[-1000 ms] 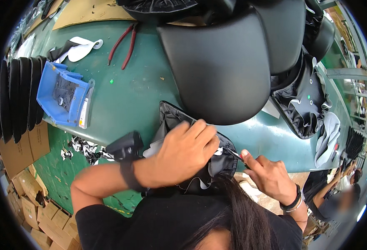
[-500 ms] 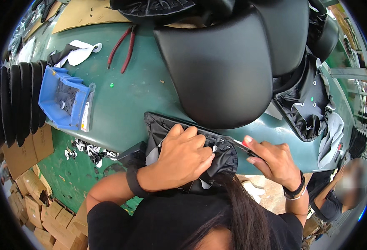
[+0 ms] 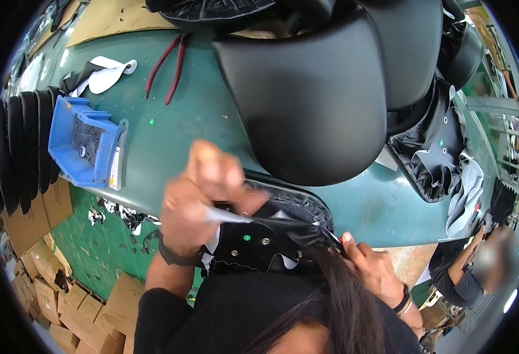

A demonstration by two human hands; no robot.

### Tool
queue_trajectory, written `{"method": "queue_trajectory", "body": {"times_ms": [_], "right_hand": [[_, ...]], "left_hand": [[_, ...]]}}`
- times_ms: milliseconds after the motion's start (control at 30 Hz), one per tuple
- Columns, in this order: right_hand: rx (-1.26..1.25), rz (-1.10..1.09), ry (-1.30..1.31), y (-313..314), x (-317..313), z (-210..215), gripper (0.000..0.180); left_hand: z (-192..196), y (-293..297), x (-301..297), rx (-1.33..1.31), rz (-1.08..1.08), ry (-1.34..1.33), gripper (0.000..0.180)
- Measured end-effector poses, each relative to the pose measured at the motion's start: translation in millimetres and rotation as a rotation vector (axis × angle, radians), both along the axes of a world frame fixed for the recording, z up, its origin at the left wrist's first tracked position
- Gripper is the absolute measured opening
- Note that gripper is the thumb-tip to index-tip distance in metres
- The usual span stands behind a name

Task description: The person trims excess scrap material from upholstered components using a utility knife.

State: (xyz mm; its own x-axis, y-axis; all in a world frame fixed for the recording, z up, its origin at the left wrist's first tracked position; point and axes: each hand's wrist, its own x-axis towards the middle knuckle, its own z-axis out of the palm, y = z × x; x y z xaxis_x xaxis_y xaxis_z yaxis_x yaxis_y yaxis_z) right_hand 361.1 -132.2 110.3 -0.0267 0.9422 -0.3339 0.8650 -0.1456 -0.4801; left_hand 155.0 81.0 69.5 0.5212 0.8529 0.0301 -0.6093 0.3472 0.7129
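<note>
Left hand [image 3: 203, 197] closed in a fist, pinching a grey strip of cover material pulled taut off the black seat base [image 3: 271, 236], which sits at the near edge of the green table [image 3: 183, 135]. Right hand [image 3: 371, 268] grips the base's right end, fingers curled around it. Large black seat cushion [image 3: 306, 100] looms just behind, crowding the far side. Blue parts bin [image 3: 85, 141] to the left, well apart; red-handled pliers [image 3: 168, 65] beyond. Open tabletop between bin and hands. Cardboard boxes [image 3: 41, 283] below the table edge.
</note>
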Motion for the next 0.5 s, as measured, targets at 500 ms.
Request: {"method": "queue_trajectory", "body": {"times_ms": [500], "right_hand": [[0.111, -0.012, 0.018, 23, 6, 1, 0.054]], "left_hand": [[-4, -35, 12, 1.323, -0.274, 1.043, 0.027]]}}
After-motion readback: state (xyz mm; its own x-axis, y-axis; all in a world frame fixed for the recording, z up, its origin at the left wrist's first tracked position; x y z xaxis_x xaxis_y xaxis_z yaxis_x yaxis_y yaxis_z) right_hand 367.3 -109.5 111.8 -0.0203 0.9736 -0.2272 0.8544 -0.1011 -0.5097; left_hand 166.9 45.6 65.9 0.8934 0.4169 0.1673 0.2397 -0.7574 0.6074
